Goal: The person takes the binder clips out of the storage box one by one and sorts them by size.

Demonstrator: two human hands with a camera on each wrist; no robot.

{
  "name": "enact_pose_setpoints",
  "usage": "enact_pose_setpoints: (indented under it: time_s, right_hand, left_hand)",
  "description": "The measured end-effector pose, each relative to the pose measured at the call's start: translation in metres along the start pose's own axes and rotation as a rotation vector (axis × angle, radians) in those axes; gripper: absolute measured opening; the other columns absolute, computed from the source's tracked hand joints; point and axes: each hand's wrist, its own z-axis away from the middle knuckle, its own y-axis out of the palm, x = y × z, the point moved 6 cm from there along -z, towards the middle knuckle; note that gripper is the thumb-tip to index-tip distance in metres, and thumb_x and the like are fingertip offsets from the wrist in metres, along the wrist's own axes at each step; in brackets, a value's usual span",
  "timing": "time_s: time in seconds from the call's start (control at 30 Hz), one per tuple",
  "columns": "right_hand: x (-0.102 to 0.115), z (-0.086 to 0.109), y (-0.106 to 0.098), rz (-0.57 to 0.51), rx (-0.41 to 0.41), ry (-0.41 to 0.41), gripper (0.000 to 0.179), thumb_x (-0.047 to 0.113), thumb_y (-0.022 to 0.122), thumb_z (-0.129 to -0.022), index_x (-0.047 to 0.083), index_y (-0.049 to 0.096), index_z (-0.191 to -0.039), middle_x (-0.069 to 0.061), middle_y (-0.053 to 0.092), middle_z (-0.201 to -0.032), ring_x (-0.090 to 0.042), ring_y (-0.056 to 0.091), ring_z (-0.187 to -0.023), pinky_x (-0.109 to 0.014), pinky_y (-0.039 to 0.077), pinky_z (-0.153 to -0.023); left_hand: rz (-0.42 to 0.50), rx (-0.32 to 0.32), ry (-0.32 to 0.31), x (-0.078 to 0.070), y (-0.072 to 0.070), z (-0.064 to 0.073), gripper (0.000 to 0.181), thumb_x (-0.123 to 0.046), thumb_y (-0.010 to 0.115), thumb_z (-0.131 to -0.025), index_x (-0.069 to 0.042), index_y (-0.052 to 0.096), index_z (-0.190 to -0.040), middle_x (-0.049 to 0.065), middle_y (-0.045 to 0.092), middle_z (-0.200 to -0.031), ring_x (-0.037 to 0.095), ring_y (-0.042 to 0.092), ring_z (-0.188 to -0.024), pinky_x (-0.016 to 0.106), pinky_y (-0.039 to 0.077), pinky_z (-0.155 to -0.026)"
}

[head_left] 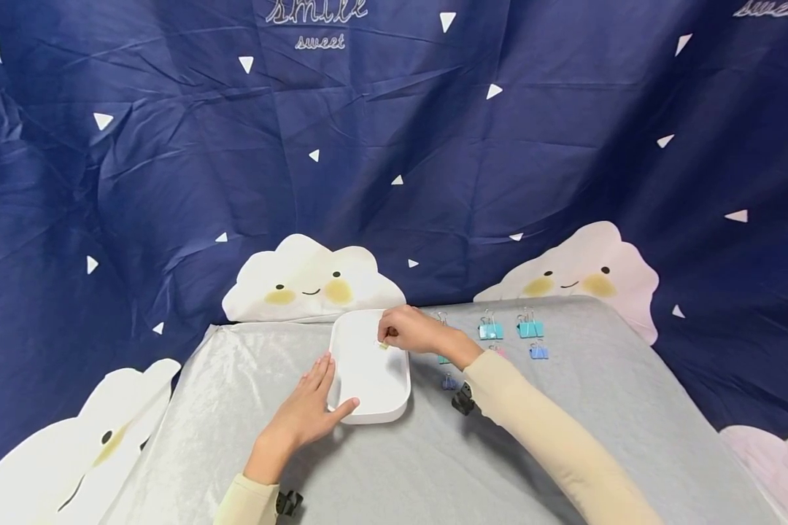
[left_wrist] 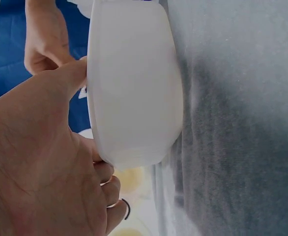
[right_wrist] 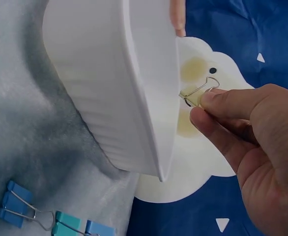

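A white plastic box (head_left: 368,379) stands on the cloth-covered table. Beside its left wall, my left hand (head_left: 307,408) rests with straight fingers, its thumb at the near rim; the left wrist view shows the thumb and fingertips along the edge of the box (left_wrist: 134,88). My right hand (head_left: 412,332) is over the far right part of the box. In the right wrist view, the thumb and index finger of the right hand (right_wrist: 262,132) pinch a small yellow binder clip (right_wrist: 193,96) with silver wire handles.
Right of the box lie several binder clips: two large teal ones (head_left: 491,331), a small blue one (head_left: 539,352), a dark blue one (head_left: 449,381), and a pink one (head_left: 497,351) partly behind the right sleeve. A navy curtain (head_left: 368,204) with clouds hangs behind the grey cloth (head_left: 407,474).
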Motion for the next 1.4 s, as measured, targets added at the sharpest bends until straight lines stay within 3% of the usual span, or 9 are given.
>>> enact_pose_setpoints:
  time_s: [0.23,0.5,0.9,1.1,1.4]
  right_hand:
    - [-0.005,0.011,-0.015,-0.049,-0.042,0.033,0.008,0.005,0.076,-0.098,0.011,0.081,-0.096,0.001,0.076,-0.096,-0.007,0.07,-0.085,-0.02,0.06,-0.077]
    - [-0.007,0.027,-0.031,-0.053,-0.091,0.028,0.008,0.004,0.076,-0.096,0.009,0.081,-0.094,-0.001,0.076,-0.094,-0.01,0.07,-0.083,-0.022,0.06,-0.076]
    - [-0.02,0.056,-0.052,-0.077,-0.144,0.104,0.007,0.006,0.077,-0.097,0.011,0.082,-0.099,0.0,0.077,-0.098,-0.008,0.068,-0.079,-0.023,0.059,-0.07]
    - [-0.026,0.073,-0.064,-0.099,-0.198,0.118,0.008,0.003,0.077,-0.095,0.008,0.082,-0.1,-0.003,0.078,-0.098,-0.014,0.075,-0.087,-0.026,0.064,-0.076]
    - [-0.041,0.102,-0.077,-0.108,-0.251,0.175,0.01,0.002,0.077,-0.096,0.01,0.081,-0.1,-0.002,0.079,-0.097,-0.014,0.073,-0.088,-0.034,0.065,-0.081]
  left_hand:
    - [-0.031,-0.026,0.016,0.0,0.0,0.001,0.101,-0.067,0.055,-0.102,0.007,0.028,-0.165,0.021,0.02,-0.177,0.039,0.02,-0.165,0.057,0.025,-0.134]
    - [-0.054,-0.035,0.015,0.0,0.001,0.002,0.1,-0.068,0.052,-0.103,0.005,0.028,-0.165,0.02,0.021,-0.177,0.038,0.021,-0.165,0.057,0.025,-0.134]
    - [-0.043,-0.066,0.015,0.0,0.002,0.003,0.095,-0.065,0.049,-0.106,0.006,0.028,-0.165,0.019,0.021,-0.177,0.038,0.02,-0.165,0.057,0.024,-0.135]
    - [-0.054,-0.068,0.022,0.0,0.002,0.003,0.093,-0.063,0.05,-0.107,0.006,0.029,-0.165,0.02,0.022,-0.177,0.038,0.02,-0.165,0.057,0.023,-0.135]
    - [-0.058,-0.081,0.031,-0.001,0.002,0.003,0.09,-0.061,0.049,-0.108,0.007,0.03,-0.164,0.022,0.023,-0.176,0.038,0.022,-0.165,0.056,0.025,-0.135]
